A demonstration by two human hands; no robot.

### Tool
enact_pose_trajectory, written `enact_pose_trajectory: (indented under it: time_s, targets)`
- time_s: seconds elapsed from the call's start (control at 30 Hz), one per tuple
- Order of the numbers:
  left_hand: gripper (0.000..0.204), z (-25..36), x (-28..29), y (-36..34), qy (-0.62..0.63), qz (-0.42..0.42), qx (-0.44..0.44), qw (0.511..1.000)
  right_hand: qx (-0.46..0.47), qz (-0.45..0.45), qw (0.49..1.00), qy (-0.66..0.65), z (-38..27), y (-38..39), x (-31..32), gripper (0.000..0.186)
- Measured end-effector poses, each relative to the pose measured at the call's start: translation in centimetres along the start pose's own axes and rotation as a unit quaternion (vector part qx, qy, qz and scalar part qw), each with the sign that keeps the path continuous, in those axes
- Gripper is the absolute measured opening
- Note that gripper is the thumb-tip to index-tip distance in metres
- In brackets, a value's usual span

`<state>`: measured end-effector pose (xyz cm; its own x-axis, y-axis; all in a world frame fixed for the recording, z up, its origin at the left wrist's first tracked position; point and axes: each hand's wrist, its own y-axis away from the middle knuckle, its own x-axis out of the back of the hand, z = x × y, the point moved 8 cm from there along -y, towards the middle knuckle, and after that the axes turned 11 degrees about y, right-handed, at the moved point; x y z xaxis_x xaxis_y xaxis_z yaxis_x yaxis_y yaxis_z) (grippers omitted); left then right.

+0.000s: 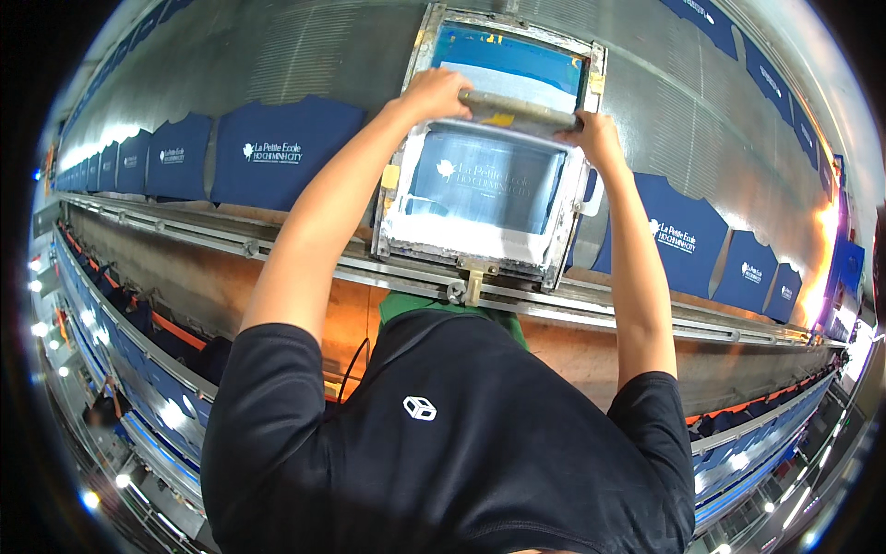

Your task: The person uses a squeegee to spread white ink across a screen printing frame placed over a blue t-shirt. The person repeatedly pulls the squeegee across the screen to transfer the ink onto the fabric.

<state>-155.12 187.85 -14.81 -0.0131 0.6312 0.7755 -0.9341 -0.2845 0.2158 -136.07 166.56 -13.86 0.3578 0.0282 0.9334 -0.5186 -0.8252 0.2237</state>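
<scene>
Both arms reach forward over a long grey counter, and the two hands share one squeegee, a worn, thick bar with a yellow patch near its middle. The left hand is closed around the bar's left end, fingers curled over the top; the right hand is closed around its right end, by the right side of the frame. The squeegee lies crosswise over the screen-printing frame, tilted a little so that its right end sits nearer the body; whether its lower edge presses on the mesh cannot be told. Beyond it, a band of blue ink fills the far part of the screen. On the near side, a window of mesh shows dark blue, with a pale leaf shape and lettering. The frame's scuffed rails carry bits of yellow tape, and a white handle sticks out at its right. At the near end, a metal bracket meets the metal rail along the counter's edge. Dark blue fabric pieces with white prints lie in a row on either side, the nearest being the left piece and the right piece. The person wears a black shirt with a white emblem on it.
</scene>
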Motion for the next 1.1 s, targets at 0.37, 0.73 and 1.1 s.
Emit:
enact_pose_trajectory:
  time_s: [0.37,0.73,1.1]
  targets:
    - [0.026,2.7,-6.6,14.8,-0.014,0.017,-0.016,1.0,-0.013,0.061,0.998,-0.02,-4.7,16.2,-5.8,0.032]
    - [0.05,6.4,-8.4,17.2,-0.024,0.018,-0.007,1.0,0.109,0.089,0.99,0.013,-8.4,18.6,-3.7,0.046]
    - [0.067,0.2,-13.0,8.9,0.208,-0.194,0.038,0.958,0.04,-0.254,0.966,-0.002,-4.5,10.8,-9.8,0.091]
